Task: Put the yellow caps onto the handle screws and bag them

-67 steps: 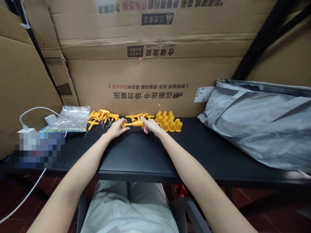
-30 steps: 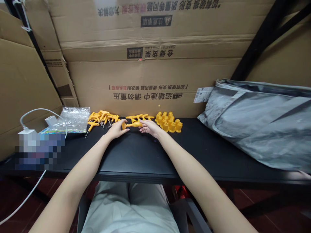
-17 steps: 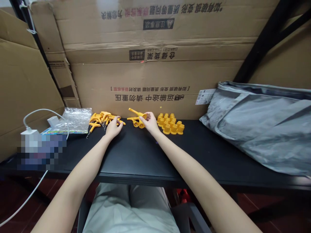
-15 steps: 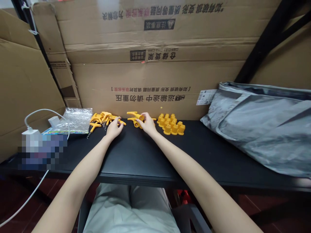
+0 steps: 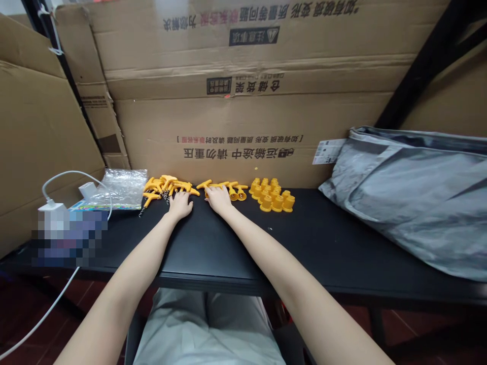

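My left hand point(image 5: 180, 205) rests on the black table point(image 5: 243, 243), its fingers curled on a yellow corkscrew at the right edge of a pile of yellow T-handled corkscrews point(image 5: 164, 184). Beside it my right hand point(image 5: 218, 199) lies flat, fingertips touching a short row of yellow corkscrews with caps fitted point(image 5: 228, 189); nothing is in its grip. Several loose yellow caps point(image 5: 272, 195) stand in a cluster just right of that row.
A clear plastic bag point(image 5: 118, 186) and a white charger with cable point(image 5: 51, 207) lie at the left. A large grey bag point(image 5: 411, 192) fills the table's right side. Cardboard boxes point(image 5: 243, 116) wall the back and left.
My right hand lifted a capped corkscrew, set it down among the others in the middle row and let go. My left hand moved to the pile's right edge.
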Tool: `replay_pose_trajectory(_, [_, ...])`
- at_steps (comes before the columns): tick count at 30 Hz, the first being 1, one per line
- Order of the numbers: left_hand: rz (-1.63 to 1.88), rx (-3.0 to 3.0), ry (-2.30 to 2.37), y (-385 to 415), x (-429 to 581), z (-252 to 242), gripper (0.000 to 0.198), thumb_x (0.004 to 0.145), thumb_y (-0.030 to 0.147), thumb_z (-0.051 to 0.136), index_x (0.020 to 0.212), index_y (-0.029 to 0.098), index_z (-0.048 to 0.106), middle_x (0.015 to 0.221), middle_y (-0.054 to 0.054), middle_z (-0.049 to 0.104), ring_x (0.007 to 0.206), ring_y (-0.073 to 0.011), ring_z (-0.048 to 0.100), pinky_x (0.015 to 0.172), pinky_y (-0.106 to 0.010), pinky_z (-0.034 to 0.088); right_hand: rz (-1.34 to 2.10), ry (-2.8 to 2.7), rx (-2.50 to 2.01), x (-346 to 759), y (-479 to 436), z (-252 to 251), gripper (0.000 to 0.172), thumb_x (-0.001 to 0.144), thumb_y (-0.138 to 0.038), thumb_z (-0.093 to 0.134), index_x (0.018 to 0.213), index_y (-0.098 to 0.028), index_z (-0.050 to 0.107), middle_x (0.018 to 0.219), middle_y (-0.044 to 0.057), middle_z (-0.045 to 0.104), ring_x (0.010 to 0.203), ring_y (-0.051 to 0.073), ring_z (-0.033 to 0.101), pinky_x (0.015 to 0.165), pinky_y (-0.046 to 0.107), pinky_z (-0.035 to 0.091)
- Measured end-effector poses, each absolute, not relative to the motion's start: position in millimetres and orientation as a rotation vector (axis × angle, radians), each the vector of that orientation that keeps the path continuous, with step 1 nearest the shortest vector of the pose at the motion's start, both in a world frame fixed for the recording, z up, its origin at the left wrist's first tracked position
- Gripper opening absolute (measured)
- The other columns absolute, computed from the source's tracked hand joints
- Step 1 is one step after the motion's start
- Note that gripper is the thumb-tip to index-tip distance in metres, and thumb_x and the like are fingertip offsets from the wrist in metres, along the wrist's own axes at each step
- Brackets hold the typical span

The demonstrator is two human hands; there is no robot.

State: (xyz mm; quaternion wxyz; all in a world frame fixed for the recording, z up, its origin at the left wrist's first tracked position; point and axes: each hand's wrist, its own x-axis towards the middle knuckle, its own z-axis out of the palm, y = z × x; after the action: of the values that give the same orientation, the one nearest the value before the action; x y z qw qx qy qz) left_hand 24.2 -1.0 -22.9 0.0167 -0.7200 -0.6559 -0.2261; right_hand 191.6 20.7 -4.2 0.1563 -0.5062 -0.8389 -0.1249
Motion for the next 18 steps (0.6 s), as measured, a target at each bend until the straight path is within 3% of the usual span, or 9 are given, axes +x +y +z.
replay_pose_trajectory(3, [-0.669,-2.227,-2.074,-2.0,25.3,-23.0,0.038,0.085,0.027,0.048,0.122,0.024,0.055,0.137,-0.014,0.052,0.130,-0.0327,0.041,0.107,-0.065,0.021,-0.306,-2.385,-1.538,185.8,19.3,-4.6,0.046,0.090,-0.027,0.055,0.133,-0.014,0.049,0.121,0.021,0.062,0.113,0.031,0.056,0.101,0.048,0.029])
replay_pose_trajectory(9, [-0.595,-2.152,-2.155,-2.0,25.0,-22.0,0.039,0.086,0.031,0.045,0.123,0.023,0.055,0.138,-0.017,0.049,0.126,-0.0360,0.043,0.102,-0.068,0.025,-0.204,-2.366,-1.601,183.2,17.3,-8.4,0.052,0.093,-0.035,0.049,0.141,-0.018,0.040,0.140,0.019,0.048,0.127,0.032,0.044,0.105,0.056,0.024])
replay_pose_trajectory(14, [-0.585,-2.115,-2.111,-2.0,23.3,-21.8,0.029,0.086,0.026,0.045,0.110,0.021,0.060,0.123,-0.017,0.058,0.119,-0.0343,0.048,0.100,-0.064,0.031,-0.131,-2.345,-1.551,197.0,10.4,5.3,0.049,0.094,-0.038,0.045,0.139,-0.019,0.043,0.146,0.014,0.042,0.134,0.031,0.036,0.108,0.060,0.020])
replay_pose_trajectory(18, [-0.590,-2.078,-2.083,-1.3,21.7,-20.9,0.023,0.084,0.020,0.044,0.100,0.022,0.061,0.112,-0.015,0.062,0.112,-0.0320,0.052,0.098,-0.060,0.034,-0.095,-2.261,-1.494,224.9,5.0,20.1,0.046,0.092,-0.033,0.046,0.136,-0.019,0.047,0.147,0.013,0.042,0.134,0.029,0.037,0.108,0.056,0.024])
